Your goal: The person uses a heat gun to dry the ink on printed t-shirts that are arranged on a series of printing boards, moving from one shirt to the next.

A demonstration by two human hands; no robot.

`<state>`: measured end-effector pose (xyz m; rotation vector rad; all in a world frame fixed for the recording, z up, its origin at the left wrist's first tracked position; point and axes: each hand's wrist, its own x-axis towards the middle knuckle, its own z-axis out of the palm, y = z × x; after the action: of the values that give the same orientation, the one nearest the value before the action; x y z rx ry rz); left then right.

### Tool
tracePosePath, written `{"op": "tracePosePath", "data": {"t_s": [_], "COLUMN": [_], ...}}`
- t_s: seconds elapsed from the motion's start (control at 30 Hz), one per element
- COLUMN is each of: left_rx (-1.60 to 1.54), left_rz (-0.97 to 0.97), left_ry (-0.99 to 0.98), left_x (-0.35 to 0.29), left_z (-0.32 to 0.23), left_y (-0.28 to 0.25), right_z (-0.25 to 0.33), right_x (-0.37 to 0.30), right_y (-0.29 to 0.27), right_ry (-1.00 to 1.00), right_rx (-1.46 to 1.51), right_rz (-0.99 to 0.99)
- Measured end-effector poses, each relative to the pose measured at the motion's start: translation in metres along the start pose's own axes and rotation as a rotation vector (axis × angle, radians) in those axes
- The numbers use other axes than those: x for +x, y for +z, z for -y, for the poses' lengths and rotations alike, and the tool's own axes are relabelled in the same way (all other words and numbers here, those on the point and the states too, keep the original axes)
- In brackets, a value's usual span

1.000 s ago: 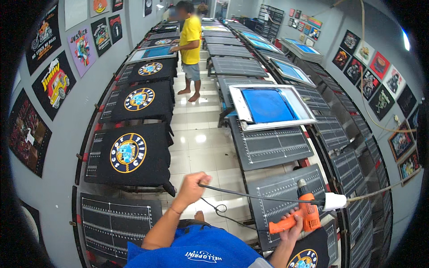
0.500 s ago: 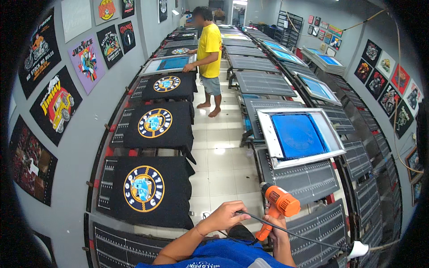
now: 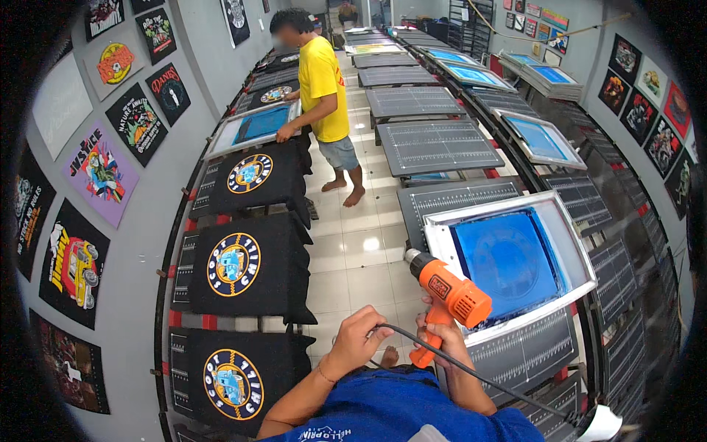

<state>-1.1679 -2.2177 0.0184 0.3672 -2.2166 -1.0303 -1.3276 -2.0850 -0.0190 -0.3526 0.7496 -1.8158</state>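
Note:
My right hand is wrapped around the handle of an orange heat gun, its dark nozzle tilted up and to the left. Between the fingertips of my left hand is a black cord, which runs down to the right past my right forearm. To my left, black shirts lie on a row of boards, each with a round blue and orange print. Just beyond the heat gun, a silver-framed printing screen with a blue mesh rests on the right-hand boards.
A person in a yellow shirt stands ahead at the left row, hands on another blue screen. A tiled aisle runs between the rows. Grey boards line the right side. A white piece sits near the cord's lower right end.
I have moved forward along the aisle, so the shirts and the person appear closer. The heat gun is higher in view, and both hands keep their holds.

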Motion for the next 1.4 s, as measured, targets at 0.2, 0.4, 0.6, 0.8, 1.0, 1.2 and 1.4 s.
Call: {"op": "tracePosePath", "data": {"t_s": [0.2,0.4,0.6,0.8,1.0,1.2,1.4], "left_rx": [0.052,0.145,-0.354,-0.564,-0.245,0.098,0.379], "left_rz": [-0.144,-0.261,-0.276,-0.165,-0.392,-0.729,-0.982], "left_ry": [0.082,0.186,0.04,0.195,0.468,0.545,0.812], "left_x": [0.118,0.276,0.454,0.625,0.778,0.922,1.057], "left_z": [0.062,0.139,0.209,0.246,0.272,0.277,0.294], "left_y": [-0.014,-0.053,-0.096,-0.13,-0.178,-0.217,-0.249], "right_z": [0.032,0.036,0.062,0.126,0.187,0.24,0.295], "right_x": [0.078,0.164,0.278,0.402,0.492,0.594,0.721], "right_y": [-0.021,-0.043,-0.041,-0.011,0.009,-0.002,-0.01], "right_ry": [0.007,-0.032,-0.213,-0.437,-0.575,-0.738,-0.737], "right_rx": [-0.122,-0.105,-0.026,-0.282,-0.293,-0.167,-0.106], "right_rz": [-0.157,-0.239,-0.335,-0.58,-0.624,-0.475,-0.348]}}
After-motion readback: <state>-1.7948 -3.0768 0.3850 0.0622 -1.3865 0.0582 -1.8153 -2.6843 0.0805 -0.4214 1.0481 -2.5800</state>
